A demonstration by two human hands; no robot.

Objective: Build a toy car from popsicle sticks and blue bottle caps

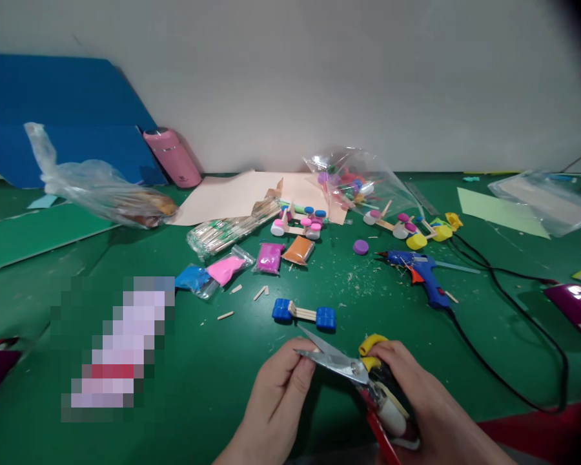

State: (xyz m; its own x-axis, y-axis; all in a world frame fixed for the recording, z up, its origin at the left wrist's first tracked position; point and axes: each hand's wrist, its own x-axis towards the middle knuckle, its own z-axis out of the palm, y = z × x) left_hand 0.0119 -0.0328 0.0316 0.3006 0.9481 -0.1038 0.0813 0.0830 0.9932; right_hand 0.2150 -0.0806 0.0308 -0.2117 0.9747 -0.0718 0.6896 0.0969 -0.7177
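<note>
Head view: the left hand [281, 391] is pinching thumb and fingers close together, holding a pale piece [316, 351] that is barely showing at the tips and is mostly being hidden. Right beside them, the scissors [336, 365] are pointing left with their blades parted, and the right hand [414, 381] is curling its fingers around the yellow-and-black handles. Red and white parts are showing under that hand; I cannot tell what they belong to.

Just beyond the blades, a row of wooden sticks with blue blocks [326, 318] at both ends is lying on the green table [184, 413]. Behind it, blue, pink, magenta and orange packets [299, 250] are lying near a wrapped stick bundle [235, 229]. A blue glue gun [433, 284] is lying to the right, its black cable trailing near the table edge.

As for writing, the pink bottle [177, 158] leaning at the back is bearing a small mark, too tiny to read. A purple device [574, 307] at the right is showing a white marking, also illegible. Coarse pixels are covering a pale patch [121, 349] at the left.
</note>
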